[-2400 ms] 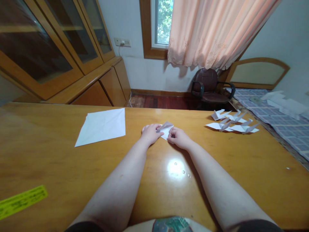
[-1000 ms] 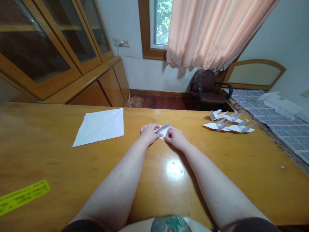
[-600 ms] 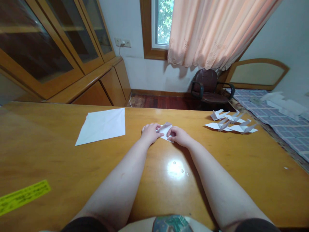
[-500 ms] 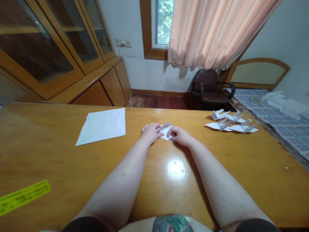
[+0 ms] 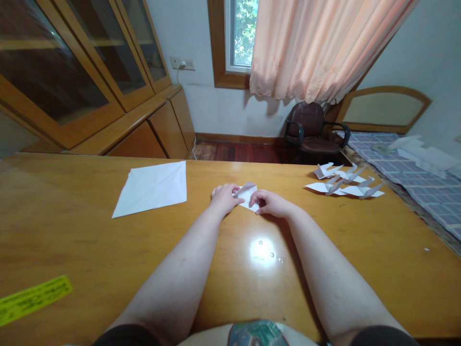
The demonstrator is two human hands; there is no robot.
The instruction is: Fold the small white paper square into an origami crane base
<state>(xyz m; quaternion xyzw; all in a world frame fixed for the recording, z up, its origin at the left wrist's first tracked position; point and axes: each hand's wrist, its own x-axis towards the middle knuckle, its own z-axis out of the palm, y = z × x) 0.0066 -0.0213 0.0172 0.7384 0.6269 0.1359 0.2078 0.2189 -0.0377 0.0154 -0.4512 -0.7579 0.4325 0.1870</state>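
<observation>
A small piece of folded white paper (image 5: pixel 248 192) lies on the wooden table between my hands, one flap standing up at its back. My left hand (image 5: pixel 225 199) grips its left side, thumb over the paper's front part. From the right, my right hand (image 5: pixel 269 203) has its curled fingers and thumb at the paper's right edge. Part of the paper is hidden under the fingers.
Several folded paper cranes (image 5: pixel 344 180) stand at the table's far right. White paper sheets (image 5: pixel 153 187) lie to the left. A yellow label (image 5: pixel 34 300) is at the near left of the wooden table (image 5: pixel 144 259). Beyond is a chair (image 5: pixel 308 125).
My right hand has shifted slightly, its thumb and wrist a little lower and to the right at the paper's edge. My left hand and the paper look nearly the same.
</observation>
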